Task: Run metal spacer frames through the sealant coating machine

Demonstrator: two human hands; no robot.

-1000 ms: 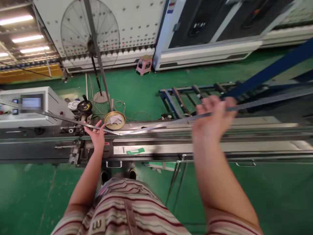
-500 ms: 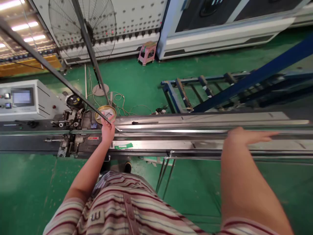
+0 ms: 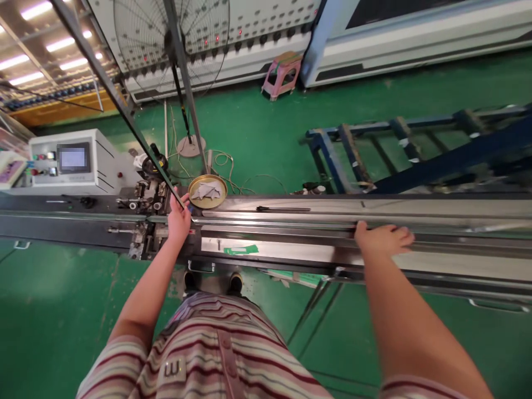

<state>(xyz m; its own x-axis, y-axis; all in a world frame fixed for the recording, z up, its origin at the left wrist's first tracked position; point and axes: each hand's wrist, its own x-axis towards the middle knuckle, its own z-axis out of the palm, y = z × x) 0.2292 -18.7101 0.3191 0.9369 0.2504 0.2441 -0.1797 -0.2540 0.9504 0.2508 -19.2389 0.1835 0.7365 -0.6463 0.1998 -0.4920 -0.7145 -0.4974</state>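
Observation:
My left hand [image 3: 179, 221] is closed around the lower end of a slanted thin metal bar [image 3: 118, 105], just right of the clamp mechanism [image 3: 143, 221]. That bar rises to the upper left. From its foot, a bright perforated length [image 3: 266, 223] runs right along the bench channel. My right hand [image 3: 384, 239] rests over this channel with fingers stretched to the right and thumb side near the bar. Beside my left hand stands a round gold tin [image 3: 191, 199] with a crumpled grey cloth [image 3: 208, 190] in it.
A control box with screen [image 3: 73, 158] stands left. On the bench [image 3: 299, 249] lie a thin dark tool [image 3: 282, 209] and green tape [image 3: 241, 250]. Beyond are a fan [image 3: 170, 47], a pink stool [image 3: 282, 75] and a blue rack [image 3: 332, 158]. Another bar [image 3: 189, 91] rises behind the tin.
Both hands have moved left along the bench, and the slanted bar with them. My left hand passed from in front of the tin to its left. The view has shifted too.

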